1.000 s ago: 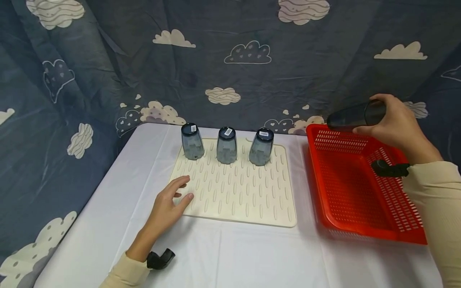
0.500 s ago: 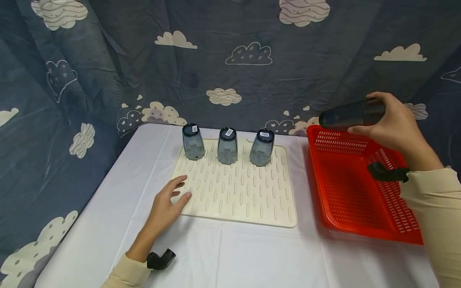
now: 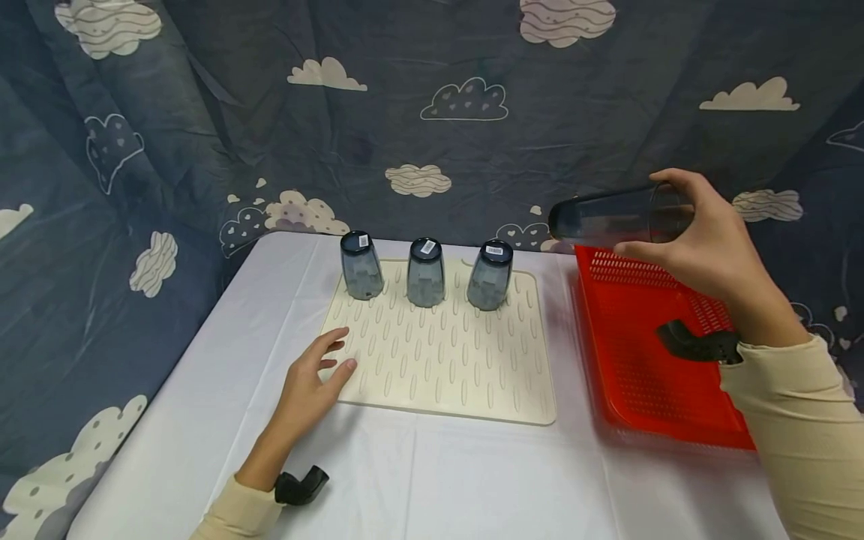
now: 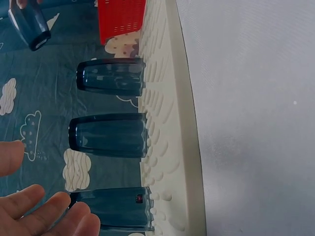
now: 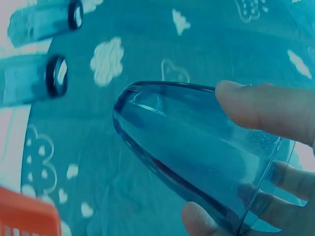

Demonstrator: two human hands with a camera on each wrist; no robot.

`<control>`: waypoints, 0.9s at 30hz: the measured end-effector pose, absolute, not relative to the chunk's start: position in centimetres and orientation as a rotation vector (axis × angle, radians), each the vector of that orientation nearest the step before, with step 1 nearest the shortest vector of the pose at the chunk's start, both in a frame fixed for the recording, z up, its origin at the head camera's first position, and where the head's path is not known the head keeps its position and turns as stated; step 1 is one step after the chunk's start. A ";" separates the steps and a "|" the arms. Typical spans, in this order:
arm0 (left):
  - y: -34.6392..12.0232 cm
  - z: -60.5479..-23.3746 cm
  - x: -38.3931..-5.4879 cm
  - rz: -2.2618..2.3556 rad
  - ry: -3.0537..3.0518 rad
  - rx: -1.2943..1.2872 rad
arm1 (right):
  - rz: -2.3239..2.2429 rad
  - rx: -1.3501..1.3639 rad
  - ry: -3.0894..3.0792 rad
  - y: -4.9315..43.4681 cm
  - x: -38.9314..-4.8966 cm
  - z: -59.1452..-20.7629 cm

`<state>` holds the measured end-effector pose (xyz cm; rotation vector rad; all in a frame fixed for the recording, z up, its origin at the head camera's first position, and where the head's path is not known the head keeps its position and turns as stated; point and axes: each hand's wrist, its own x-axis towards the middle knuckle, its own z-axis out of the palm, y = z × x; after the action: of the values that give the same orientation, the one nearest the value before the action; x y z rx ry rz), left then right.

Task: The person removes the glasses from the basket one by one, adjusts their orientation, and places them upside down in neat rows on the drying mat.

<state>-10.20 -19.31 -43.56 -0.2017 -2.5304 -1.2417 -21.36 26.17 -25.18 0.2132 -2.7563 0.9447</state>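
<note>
My right hand (image 3: 715, 247) grips a blue-tinted drinking glass (image 3: 601, 217) near its rim. The glass lies sideways in the air over the back left of the red basket (image 3: 597, 360), its base pointing left. In the right wrist view the thumb and fingers (image 5: 266, 108) hold the glass (image 5: 182, 142) from both sides. Three similar glasses, a left one (image 3: 362, 266), a middle one (image 3: 425, 274) and a right one (image 3: 490, 276), stand upside down along the back of the cream drying mat (image 3: 439, 367). Over the mat's left edge hovers my left hand (image 3: 313, 382), fingers relaxed, holding nothing.
A white cloth (image 3: 472, 480) covers the table. Behind it hangs a dark blue curtain (image 3: 405, 45) with cloud prints, close to the row of glasses. The basket's raised rim stands right of the mat, with a strip of cloth between them.
My right hand has carried the glass to the left, away from above the basket's back right and toward the mat. The left hand and the three standing glasses have hardly moved.
</note>
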 end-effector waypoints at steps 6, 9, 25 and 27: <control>-19.3 -43.6 -10.2 -1.250 -2.534 -0.188 | 0.941 0.297 -2.736 24.5 -20.5 -25.5; -19.4 -43.7 -10.1 -1.251 -2.539 -0.178 | 1.000 0.334 -2.719 23.8 -20.2 -25.7; -19.3 -43.4 -10.2 -1.269 -2.539 -0.177 | 1.149 0.429 -2.671 20.8 -20.0 -26.4; -19.3 -43.5 -10.1 -1.267 -2.539 -0.174 | 1.170 0.442 -2.661 20.4 -19.9 -26.6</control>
<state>-10.13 -19.31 -43.50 -0.1735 -2.5394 -1.2670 -19.94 20.35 -26.56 0.4418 -2.6613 1.1697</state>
